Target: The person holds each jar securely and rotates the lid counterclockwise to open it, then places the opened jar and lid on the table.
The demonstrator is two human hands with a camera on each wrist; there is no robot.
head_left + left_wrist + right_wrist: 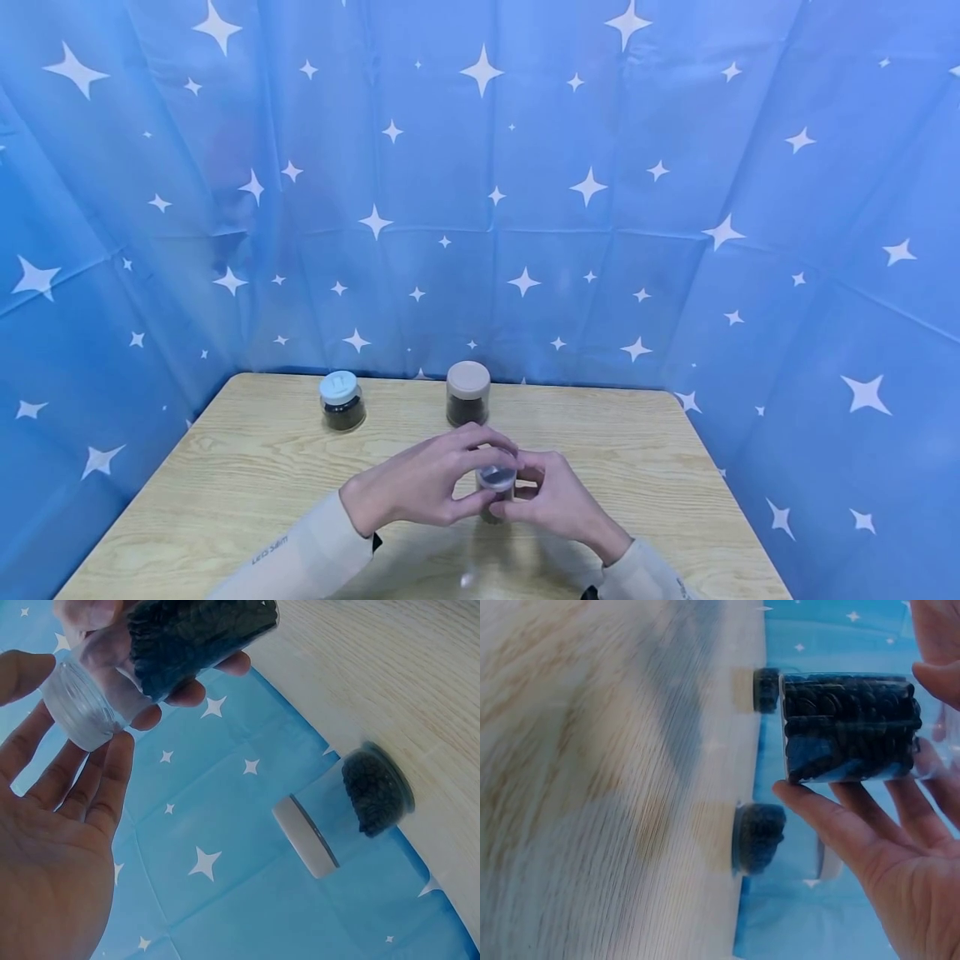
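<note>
A clear jar [851,727] with many small dark pieces inside is between my two hands, above the near middle of the table in the head view. My right hand [555,500] grips it round the body, fingers along one side and the thumb opposite. From above, my left hand [438,475] holds the jar's clear, ribbed top [79,705], thumb on one side and fingertips on the other. In the left wrist view the dark pieces fill the lower part of the jar, and the part near the top is see-through.
Behind the hands stands a jar with a beige lid [468,381], part filled with dark pieces. To its left is a shorter jar with a light blue lid [340,387]. The wooden table [247,467] ends at a blue star-patterned curtain [480,250].
</note>
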